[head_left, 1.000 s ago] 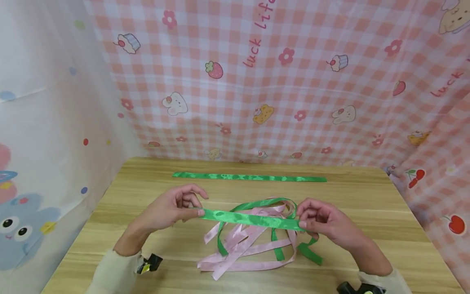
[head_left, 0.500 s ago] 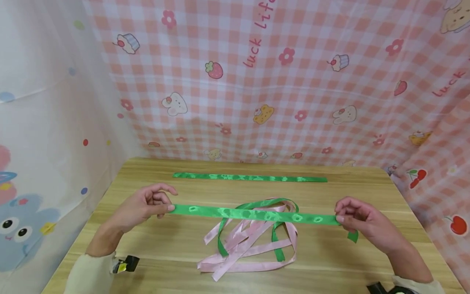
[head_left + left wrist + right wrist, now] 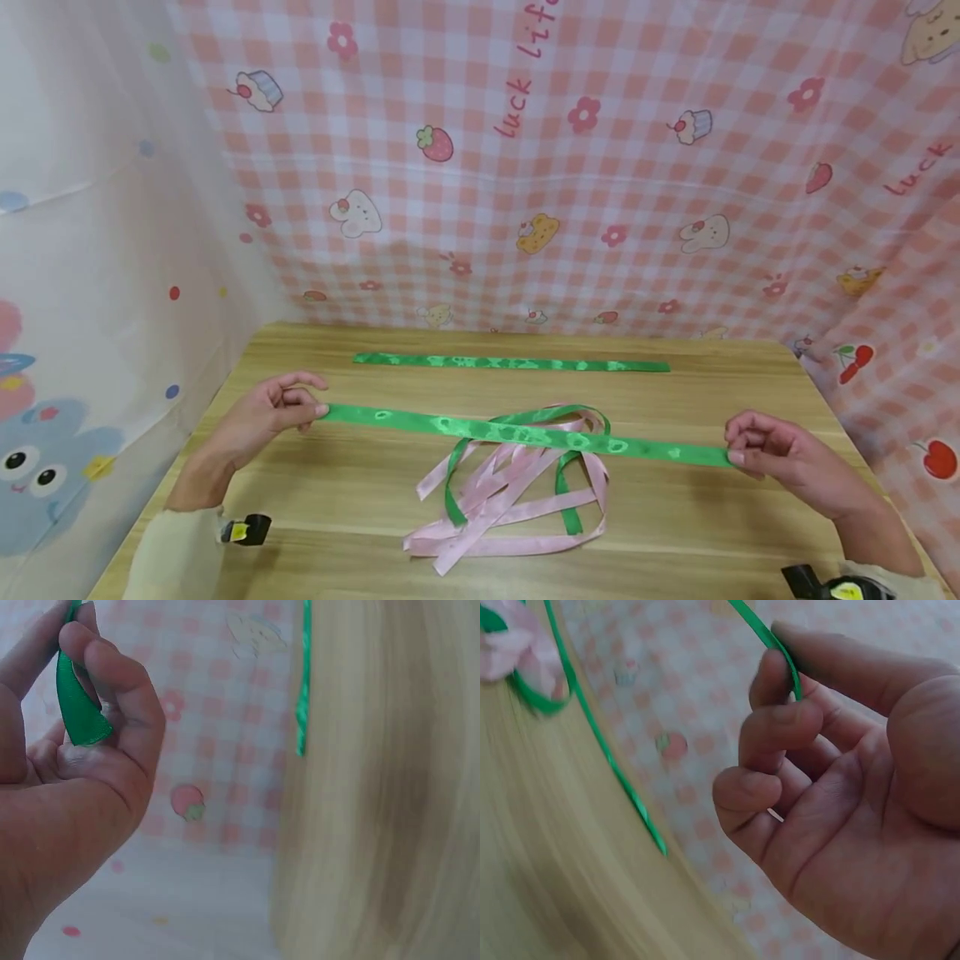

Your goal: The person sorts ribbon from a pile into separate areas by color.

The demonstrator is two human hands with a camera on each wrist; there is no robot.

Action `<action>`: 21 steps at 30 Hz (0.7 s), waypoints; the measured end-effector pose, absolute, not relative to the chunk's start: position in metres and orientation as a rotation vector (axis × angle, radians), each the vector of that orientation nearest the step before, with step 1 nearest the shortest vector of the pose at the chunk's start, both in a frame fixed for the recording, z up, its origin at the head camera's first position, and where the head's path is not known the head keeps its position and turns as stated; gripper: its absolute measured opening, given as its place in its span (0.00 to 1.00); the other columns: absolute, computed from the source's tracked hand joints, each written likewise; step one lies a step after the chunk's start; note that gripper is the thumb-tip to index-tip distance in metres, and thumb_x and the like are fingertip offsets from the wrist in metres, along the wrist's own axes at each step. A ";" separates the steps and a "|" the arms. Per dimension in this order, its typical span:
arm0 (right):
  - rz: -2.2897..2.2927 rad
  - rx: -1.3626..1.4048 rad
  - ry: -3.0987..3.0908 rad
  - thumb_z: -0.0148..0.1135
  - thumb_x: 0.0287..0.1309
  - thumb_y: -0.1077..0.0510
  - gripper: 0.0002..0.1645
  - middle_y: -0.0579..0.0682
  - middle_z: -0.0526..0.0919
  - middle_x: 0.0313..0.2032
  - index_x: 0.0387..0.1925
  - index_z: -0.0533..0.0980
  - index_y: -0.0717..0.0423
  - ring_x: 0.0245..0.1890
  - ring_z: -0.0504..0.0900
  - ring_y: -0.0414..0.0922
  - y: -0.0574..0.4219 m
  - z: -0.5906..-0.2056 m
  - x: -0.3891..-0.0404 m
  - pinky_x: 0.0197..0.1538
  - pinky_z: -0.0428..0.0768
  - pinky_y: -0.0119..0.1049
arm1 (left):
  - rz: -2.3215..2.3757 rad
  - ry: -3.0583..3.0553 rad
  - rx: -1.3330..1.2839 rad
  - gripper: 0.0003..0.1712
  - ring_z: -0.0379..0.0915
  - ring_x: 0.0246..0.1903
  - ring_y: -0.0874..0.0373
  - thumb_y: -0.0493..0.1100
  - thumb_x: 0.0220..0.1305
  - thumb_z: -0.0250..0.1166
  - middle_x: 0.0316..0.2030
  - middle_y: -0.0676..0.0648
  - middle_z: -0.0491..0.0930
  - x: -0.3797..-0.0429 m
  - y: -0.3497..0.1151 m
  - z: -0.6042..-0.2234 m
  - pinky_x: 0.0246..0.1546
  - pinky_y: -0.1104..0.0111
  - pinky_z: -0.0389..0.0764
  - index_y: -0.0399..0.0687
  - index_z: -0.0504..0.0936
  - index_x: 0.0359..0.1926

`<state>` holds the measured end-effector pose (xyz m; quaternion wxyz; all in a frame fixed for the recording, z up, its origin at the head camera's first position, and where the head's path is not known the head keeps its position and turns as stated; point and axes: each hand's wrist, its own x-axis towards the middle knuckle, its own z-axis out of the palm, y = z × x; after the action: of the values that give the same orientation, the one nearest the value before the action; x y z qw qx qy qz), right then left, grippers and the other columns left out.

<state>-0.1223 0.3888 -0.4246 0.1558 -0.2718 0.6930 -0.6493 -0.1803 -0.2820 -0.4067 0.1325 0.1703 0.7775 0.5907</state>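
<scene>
A shiny green ribbon (image 3: 525, 434) is stretched nearly straight between both hands, above the table and in front of a loose heap of ribbons. My left hand (image 3: 262, 412) pinches its left end between thumb and finger; in the left wrist view a short tail of the green ribbon (image 3: 82, 712) hangs inside the palm. The right end is pinched by my right hand (image 3: 783, 454), its other fingers curled, and the ribbon's tip (image 3: 795, 682) shows there in the right wrist view. The heap holds pink ribbon (image 3: 517, 504) and looped green ribbon (image 3: 567, 500).
Another green ribbon (image 3: 510, 362) lies flat and straight along the back of the wooden table (image 3: 337, 533). Behind the table hangs a pink checked cloth (image 3: 480, 192), and a white printed cloth (image 3: 112, 250) hangs at the left.
Both hands have moved apart, drawing the green ribbon out from a short span to a long one. The loose tail that hung below the right hand no longer shows in the head view.
</scene>
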 end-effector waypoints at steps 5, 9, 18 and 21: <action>-1.886 -0.769 1.955 0.38 0.69 0.79 0.19 0.45 0.77 0.33 0.49 0.71 0.60 0.30 0.69 0.45 0.400 -0.436 -0.130 0.33 0.60 0.45 | 1.801 2.078 0.500 0.14 0.78 0.32 0.63 0.34 0.71 0.58 0.33 0.56 0.83 -0.187 -0.294 -0.418 0.39 0.68 0.81 0.51 0.75 0.55; -1.882 -0.640 2.108 0.42 0.72 0.74 0.11 0.47 0.74 0.31 0.47 0.69 0.63 0.30 0.68 0.49 0.397 -0.442 -0.136 0.33 0.65 0.42 | 1.796 2.050 0.388 0.14 0.80 0.36 0.60 0.36 0.71 0.60 0.35 0.55 0.84 -0.193 -0.298 -0.428 0.42 0.66 0.82 0.54 0.76 0.54; -2.027 -0.276 2.316 0.54 0.70 0.67 0.08 0.41 0.81 0.34 0.45 0.72 0.52 0.34 0.81 0.38 0.379 -0.456 -0.166 0.39 0.81 0.30 | 1.878 2.098 0.040 0.21 0.82 0.37 0.61 0.40 0.69 0.64 0.36 0.54 0.85 -0.213 -0.295 -0.445 0.46 0.66 0.83 0.41 0.71 0.59; -2.033 -0.168 2.379 0.57 0.69 0.66 0.08 0.38 0.82 0.33 0.45 0.73 0.52 0.34 0.81 0.35 0.374 -0.459 -0.177 0.39 0.81 0.28 | 1.913 2.095 -0.037 0.27 0.82 0.37 0.62 0.39 0.69 0.64 0.37 0.54 0.84 -0.220 -0.291 -0.449 0.46 0.67 0.83 0.36 0.66 0.63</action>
<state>-0.1773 0.3743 -0.4594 0.0041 -0.0537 0.7591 -0.6488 -0.2197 -0.2914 -0.4492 0.1518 -0.0127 0.7298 0.6664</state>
